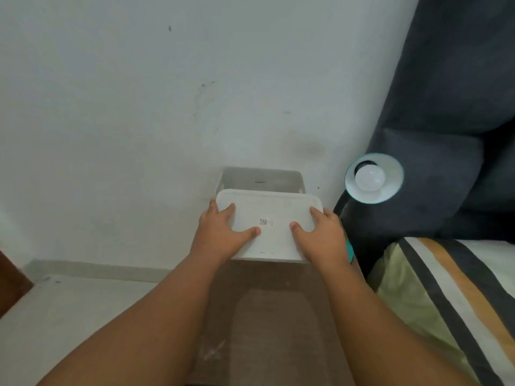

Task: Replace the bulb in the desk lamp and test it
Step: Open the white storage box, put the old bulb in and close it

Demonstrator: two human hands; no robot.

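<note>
Lid [274,227], white — gripped at its sides by left hand [220,236] and right hand [324,236]; bulb [370,178] seen beyond the right hand.

The lid [269,218] is covering most of the box [260,179], hiding anything lying inside; only the far wall is showing. The lid's label [263,222] is showing too small to read. The left hand [220,232] and right hand [324,235] are gripping the lid, their outer fingers disappearing past its edges. The right hand is blocking the lower neck and most of the base of the lamp [391,174]. The bottom edge is cutting off both forearms and the table [267,316]; the right edge is cropping the bedding [446,288]. A brown shape [11,282] at the left edge is showing too little to identify.
</note>
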